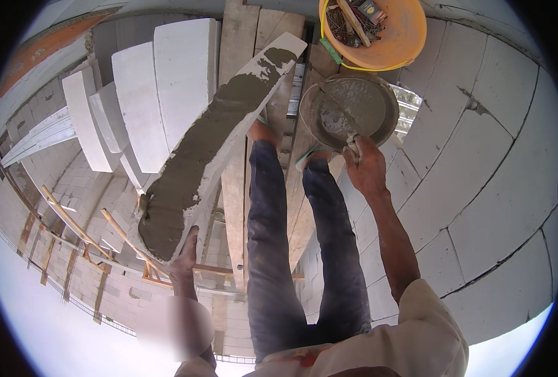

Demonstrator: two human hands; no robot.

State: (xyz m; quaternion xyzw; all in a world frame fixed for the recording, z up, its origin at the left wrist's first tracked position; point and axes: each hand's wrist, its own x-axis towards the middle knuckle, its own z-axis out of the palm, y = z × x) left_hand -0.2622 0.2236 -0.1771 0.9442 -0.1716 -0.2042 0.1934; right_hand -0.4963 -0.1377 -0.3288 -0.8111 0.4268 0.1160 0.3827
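Note:
My left hand [183, 262] grips the lower end of a long white block [235, 147], held at a slant on the left, with a thick band of wet grey mortar [191, 151] along its face. On the right, my right hand [364, 164] is closed on the mortar-coated handle of a tool [353, 135], over a round dark pan [388, 110] of wet mortar. The tool's working end is in the pan and hard to make out. My feet, in sandals, stand on wooden planks [234, 201] below.
An orange bucket [404, 31] holding scraps and a stick sits behind the pan. Loose white blocks [181, 69] stand at upper left, with timber poles [78, 220] lower down. A block wall [480, 176] with an opening runs along the right, and gaps show between the planks.

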